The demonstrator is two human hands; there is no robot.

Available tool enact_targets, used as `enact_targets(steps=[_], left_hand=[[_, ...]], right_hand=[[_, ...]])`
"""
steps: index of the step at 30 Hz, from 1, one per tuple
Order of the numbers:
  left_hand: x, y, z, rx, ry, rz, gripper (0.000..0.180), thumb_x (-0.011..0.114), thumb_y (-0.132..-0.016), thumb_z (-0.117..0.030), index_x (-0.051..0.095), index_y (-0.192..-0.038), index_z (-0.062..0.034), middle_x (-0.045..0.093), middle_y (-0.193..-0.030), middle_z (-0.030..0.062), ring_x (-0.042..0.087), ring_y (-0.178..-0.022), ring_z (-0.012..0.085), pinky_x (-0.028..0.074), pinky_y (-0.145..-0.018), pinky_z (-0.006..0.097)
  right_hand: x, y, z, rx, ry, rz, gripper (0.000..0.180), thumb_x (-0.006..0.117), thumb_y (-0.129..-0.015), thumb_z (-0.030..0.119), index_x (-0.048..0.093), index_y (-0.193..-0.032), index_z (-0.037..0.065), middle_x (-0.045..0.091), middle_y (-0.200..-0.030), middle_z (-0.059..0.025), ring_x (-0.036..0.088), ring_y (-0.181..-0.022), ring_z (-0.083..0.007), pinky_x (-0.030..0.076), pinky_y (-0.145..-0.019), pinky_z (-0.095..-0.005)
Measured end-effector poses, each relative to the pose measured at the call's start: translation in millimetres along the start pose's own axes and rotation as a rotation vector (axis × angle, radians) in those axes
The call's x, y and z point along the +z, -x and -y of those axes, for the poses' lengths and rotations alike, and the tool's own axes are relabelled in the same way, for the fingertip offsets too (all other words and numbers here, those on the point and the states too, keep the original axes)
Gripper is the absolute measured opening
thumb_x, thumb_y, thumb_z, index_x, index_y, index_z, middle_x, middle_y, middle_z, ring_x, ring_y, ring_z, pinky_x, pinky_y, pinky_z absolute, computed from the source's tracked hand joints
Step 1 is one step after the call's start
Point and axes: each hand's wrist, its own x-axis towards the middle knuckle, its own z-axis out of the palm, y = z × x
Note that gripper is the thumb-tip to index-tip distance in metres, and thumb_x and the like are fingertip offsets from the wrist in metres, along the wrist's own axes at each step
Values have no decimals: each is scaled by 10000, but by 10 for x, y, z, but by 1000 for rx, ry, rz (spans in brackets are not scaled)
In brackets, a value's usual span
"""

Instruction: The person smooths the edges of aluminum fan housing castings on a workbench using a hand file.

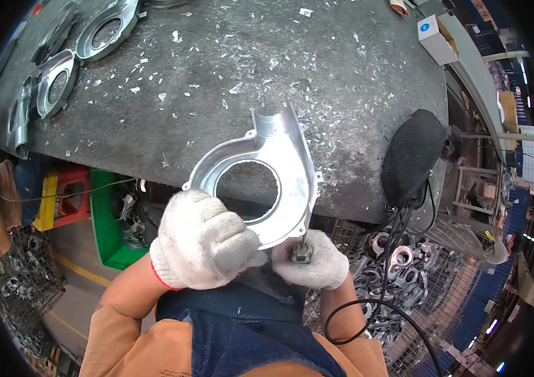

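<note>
We are deburring: our left hand [201,242] has its grip closed on the aluminium blower housing [267,182], held above the surface [217,94] edge; our right hand [311,259] clasps a scraper tool [302,250] at its rim. Next calls for turning the housing.

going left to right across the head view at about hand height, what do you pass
green bin → left hand in a white glove → metal housing → right hand gripping a small tool → black mesh pad

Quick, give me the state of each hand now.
Left hand: closed on the silver metal housing with a round opening.
Right hand: closed on a small metal tool.
</note>
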Motion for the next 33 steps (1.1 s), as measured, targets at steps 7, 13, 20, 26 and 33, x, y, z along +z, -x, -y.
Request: enact_targets(steps=[7,13,20,26,33], left_hand=[[114,-96,-307,-113,-170,-42,231,904,-670,-234,701,-759,-170,547,-628,-11,565,-517,233,427,-494,403],[128,-138,-388,-143,-181,-61,254,900,-712,-230,653,-728,-174,485,-608,-2,536,-490,233,410,-473,402],[53,-104,-315,-133,-191,-49,266,906,-636,-234,650,-688,-184,464,-617,-16,499,-499,214,377,-467,405],[61,17,-292,-108,-184,-57,279,872,-502,-241,645,-656,-189,435,-588,-23,489,-490,214,357,-470,404],[-6,22,-217,-115,-150,-69,267,878,-518,-262,677,-676,-183,447,-591,-12,507,-507,231,377,-494,419]], right_hand=[[330,34,-22,-192,580,-826,208,819,-903,141,700,-1067,93,784,-910,-151,788,-830,-399,632,-751,-455],[370,-83,-27,-178,750,-1024,207,797,-877,81,714,-1065,102,770,-944,-147,778,-826,-389,629,-738,-453],[309,-125,27,-187,783,-1024,212,802,-871,85,714,-1062,101,768,-968,-134,777,-864,-375,631,-760,-441],[175,-112,178,-211,652,-662,141,795,-876,103,733,-1001,82,762,-882,-122,767,-797,-351,616,-730,-412],[1,20,164,-135,462,-261,153,816,-860,130,737,-971,58,794,-905,-121,806,-830,-290,626,-758,-382]])
